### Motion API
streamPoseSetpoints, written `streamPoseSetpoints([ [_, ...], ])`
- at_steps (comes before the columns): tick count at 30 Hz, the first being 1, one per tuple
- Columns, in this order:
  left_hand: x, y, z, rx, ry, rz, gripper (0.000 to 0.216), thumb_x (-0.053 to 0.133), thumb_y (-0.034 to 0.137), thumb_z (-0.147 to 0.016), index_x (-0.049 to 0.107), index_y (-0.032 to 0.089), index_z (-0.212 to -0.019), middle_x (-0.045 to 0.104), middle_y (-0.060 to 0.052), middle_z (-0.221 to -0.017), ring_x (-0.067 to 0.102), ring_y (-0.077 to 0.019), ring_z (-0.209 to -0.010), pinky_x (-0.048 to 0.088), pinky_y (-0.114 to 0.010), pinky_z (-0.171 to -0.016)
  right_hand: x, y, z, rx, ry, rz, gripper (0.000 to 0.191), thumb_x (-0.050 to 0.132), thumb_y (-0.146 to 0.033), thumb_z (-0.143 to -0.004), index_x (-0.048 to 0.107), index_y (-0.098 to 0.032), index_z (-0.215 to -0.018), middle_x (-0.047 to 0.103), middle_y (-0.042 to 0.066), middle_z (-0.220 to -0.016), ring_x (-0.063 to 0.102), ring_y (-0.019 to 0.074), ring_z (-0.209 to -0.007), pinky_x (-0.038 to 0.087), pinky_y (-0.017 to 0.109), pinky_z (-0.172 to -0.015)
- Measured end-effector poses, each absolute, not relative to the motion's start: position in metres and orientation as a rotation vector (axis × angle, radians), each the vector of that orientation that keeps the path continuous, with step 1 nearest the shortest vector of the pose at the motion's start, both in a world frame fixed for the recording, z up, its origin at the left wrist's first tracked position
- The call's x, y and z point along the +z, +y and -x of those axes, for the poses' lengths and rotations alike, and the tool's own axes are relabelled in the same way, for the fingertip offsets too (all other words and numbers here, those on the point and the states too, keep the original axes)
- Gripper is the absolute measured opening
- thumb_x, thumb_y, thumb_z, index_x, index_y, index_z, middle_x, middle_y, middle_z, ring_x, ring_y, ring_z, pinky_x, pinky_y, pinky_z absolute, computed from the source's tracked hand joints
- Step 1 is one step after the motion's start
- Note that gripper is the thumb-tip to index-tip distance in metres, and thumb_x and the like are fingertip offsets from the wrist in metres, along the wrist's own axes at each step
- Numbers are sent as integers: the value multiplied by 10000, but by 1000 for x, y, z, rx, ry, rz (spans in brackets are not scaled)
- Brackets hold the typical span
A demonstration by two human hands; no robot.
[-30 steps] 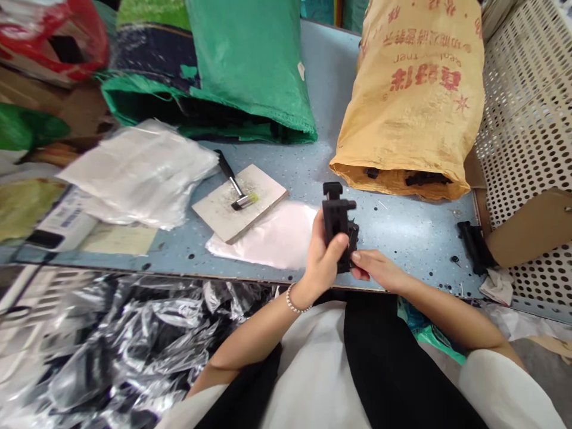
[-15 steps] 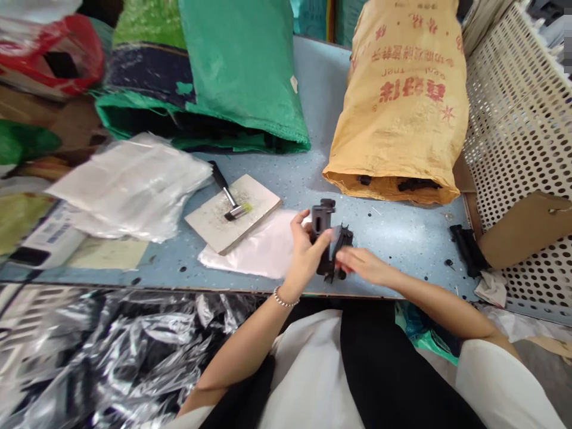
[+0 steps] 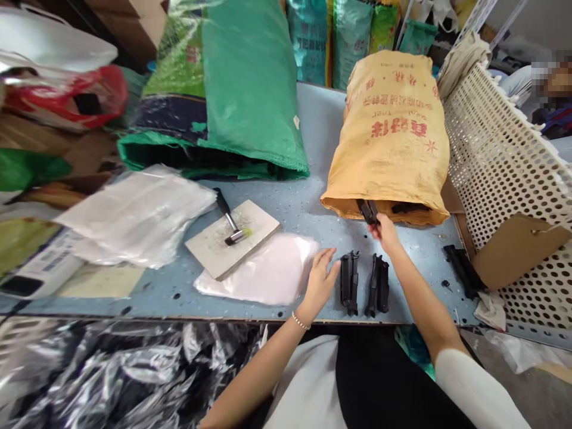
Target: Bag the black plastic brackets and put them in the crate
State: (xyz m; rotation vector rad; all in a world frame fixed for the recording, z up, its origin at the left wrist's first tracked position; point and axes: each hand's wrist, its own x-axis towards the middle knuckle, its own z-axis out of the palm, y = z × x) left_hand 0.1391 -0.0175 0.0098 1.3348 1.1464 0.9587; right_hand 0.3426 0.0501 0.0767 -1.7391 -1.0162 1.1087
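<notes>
My right hand (image 3: 385,233) is closed on a black plastic part (image 3: 367,210) at the mouth of the yellow sack (image 3: 388,143); the far end of the part lies inside the opening. My left hand (image 3: 319,281) holds nothing, its fingers apart over the table edge side of a stack of pale plastic bags (image 3: 272,268). Just right of it, long black parts stand in two side-by-side groups, one left (image 3: 349,283) and one right (image 3: 378,286), both lying lengthwise towards me. More black pieces show dimly within the sack.
A brush (image 3: 229,217) rests on a pale, speckled board (image 3: 250,244). Clear bags (image 3: 138,208) lie to the left, below a large green sack (image 3: 252,89). On the right, another black part (image 3: 462,271) lies beside a perforated white crate (image 3: 504,179).
The black parts that were in my hands now lie on the table. My right hand has moved forward to the yellow sack and taken hold of a part. My left hand has let go.
</notes>
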Motion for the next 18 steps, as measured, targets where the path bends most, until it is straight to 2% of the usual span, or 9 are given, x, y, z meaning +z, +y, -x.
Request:
streamPoseSetpoints([
  [3, 42, -4, -155, 999, 790, -769, 621, 621, 665, -898, 621, 213, -1323, 665, -131, -1335, 605, -283, -1287, 424, -475, -1161, 72, -24, -321, 1294, -1020, 1612, 566, 234, -753, -893, 486, -261, -771, 484, -18, -516, 328, 143, -417, 334, 313, -439],
  [6, 71, -6, -168, 906, 547, -463, 670, 654, 715, -848, 618, 199, -1274, 738, -102, -1133, 705, -264, -1072, 566, -404, -948, 74, -72, -311, 1407, -1136, 1486, 625, 226, -720, -966, 576, -224, -815, 556, 14, -579, 457, 167, -465, 412, 331, -469],
  [8, 82, -15, -166, 853, 553, -531, 620, 682, 692, -843, 634, 174, -1181, 734, -74, -996, 703, -195, -836, 570, -292, -706, 82, -79, -316, 1167, -1265, 1498, 583, 302, -684, -1006, 618, -213, -876, 637, 55, -753, 578, 192, -650, 489, 349, -609],
  [10, 89, -26, -160, 810, 592, -680, 584, 673, 695, -850, 630, 152, -1059, 698, -50, -897, 622, -127, -663, 477, -221, -545, 93, -72, -326, 729, -1451, 1509, 506, 377, -649, -1019, 631, -216, -954, 650, 79, -914, 604, 215, -828, 503, 375, -747],
  [12, 93, -35, -153, 751, 607, -804, 571, 662, 700, -854, 599, 151, -996, 656, -25, -834, 562, -99, -589, 430, -211, -500, 105, -57, -332, 310, -1661, 1436, 452, 393, -615, -1029, 614, -224, -979, 634, 81, -938, 586, 229, -872, 487, 396, -792],
  [14, 95, -41, -149, 713, 635, -884, 551, 653, 688, -866, 578, 161, -1008, 627, -4, -791, 542, -96, -557, 430, -221, -494, 114, -42, -330, 126, -1773, 1393, 424, 381, -578, -1043, 579, -235, -891, 613, 66, -859, 561, 225, -822, 465, 394, -772],
  [16, 96, -42, -147, 737, 695, -931, 525, 655, 667, -876, 575, 172, -1032, 613, 7, -750, 540, -103, -542, 428, -225, -485, 119, -34, -323, 223, -1770, 1453, 434, 357, -535, -1066, 517, -243, -788, 576, 35, -761, 537, 201, -737, 440, 362, -716],
  [18, 95, -39, -145, 799, 771, -916, 495, 646, 656, -887, 581, 184, -1021, 608, 11, -718, 547, -112, -538, 433, -228, -482, 119, -36, -313, 536, -1709, 1507, 466, 289, -516, -1091, 492, -241, -774, 555, 9, -714, 530, 174, -670, 425, 323, -654],
])
